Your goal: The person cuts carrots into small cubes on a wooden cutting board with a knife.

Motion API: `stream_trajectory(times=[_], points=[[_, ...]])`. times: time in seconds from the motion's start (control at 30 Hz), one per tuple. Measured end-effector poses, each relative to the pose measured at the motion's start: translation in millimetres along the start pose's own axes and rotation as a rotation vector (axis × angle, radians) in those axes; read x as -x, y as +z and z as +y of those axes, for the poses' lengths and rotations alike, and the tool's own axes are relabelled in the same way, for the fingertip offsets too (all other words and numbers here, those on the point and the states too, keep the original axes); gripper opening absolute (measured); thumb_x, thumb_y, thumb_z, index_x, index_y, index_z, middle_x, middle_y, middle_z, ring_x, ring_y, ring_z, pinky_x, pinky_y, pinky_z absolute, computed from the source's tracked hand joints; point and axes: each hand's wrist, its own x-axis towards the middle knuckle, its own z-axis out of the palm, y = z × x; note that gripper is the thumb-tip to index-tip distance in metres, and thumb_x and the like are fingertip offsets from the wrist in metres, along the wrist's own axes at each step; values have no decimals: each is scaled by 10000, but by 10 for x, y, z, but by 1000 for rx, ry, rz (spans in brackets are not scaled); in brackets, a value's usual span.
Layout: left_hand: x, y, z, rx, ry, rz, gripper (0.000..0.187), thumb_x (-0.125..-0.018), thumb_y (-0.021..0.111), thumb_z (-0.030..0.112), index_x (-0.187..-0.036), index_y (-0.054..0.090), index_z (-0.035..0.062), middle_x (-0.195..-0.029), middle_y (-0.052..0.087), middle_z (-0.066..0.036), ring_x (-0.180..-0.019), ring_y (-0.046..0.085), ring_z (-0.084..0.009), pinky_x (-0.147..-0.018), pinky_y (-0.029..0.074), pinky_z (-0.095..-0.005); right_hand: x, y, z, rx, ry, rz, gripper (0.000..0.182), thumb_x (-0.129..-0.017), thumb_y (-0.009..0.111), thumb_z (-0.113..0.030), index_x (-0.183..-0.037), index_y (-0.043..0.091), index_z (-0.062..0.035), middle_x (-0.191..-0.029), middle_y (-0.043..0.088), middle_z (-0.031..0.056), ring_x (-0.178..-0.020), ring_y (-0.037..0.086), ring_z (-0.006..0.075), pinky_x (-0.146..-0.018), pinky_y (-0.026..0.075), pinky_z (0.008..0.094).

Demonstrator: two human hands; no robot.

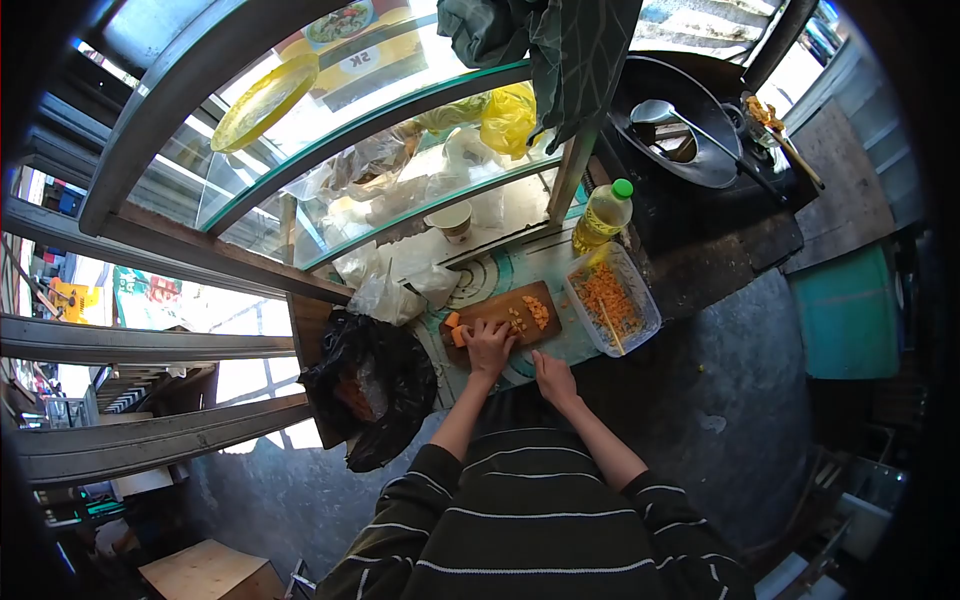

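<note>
hidden: left hand (488,345) covers part of the orange piece under it; fingertips too small to make out. Right hand (553,378) may hold a knife, no blade discernible. Fisheye view, small detail lost.
orange chunks (456,328): two blocky pieces at the cutting board's (505,302) left end, touching left hand.
diced bits (537,312): small orange cubes heaped toward the board's right end.
board: wooden, lying near the surface's near edge.
left hand: fingers curled down, pressing on the chunk.
right hand: at the board's near edge, fingers drawn in; cannot tell what it grips.
tub (612,300): clear, full of diced orange, just right of board.
oil bottle (603,215): upright, behind tub.
</note>
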Motion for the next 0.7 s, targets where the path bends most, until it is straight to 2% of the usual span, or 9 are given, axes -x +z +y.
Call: stream_trajectory(times=[0.27,0.43,0.53,0.7], points=[[3,-36,40,-29,-32,31,245,-665,679,262,-871,645,133,-873,602,2,-889,493,-194,-816,277,-424,7,38,43,44,28,-3,469,-912,298,-388,-833,587,-27,-759,586,251,-766,564,422,-682,448,499],[10,42,-6,-24,-30,13,187,-668,676,249,-814,662,134,-817,600,8,-852,504,-188,-816,277,-425,17,29,41,87,33,4,472,-911,302,-390,-819,592,-29,-750,591,244,-746,571,418,-667,456,500],[20,75,-34,9,-31,-16,173,-704,649,256,-831,663,138,-792,585,0,-835,501,-187,-811,279,-431,-26,73,56,155,40,-7,475,-912,302,-389,-806,596,-31,-748,597,233,-741,574,418,-660,457,504],[13,74,-14,5,-40,7,159,-702,653,245,-825,667,145,-764,584,3,-819,501,-184,-798,280,-422,-207,121,-3,153,21,-14,464,-916,296,-385,-842,593,-36,-755,598,230,-739,573,419,-652,453,511]])
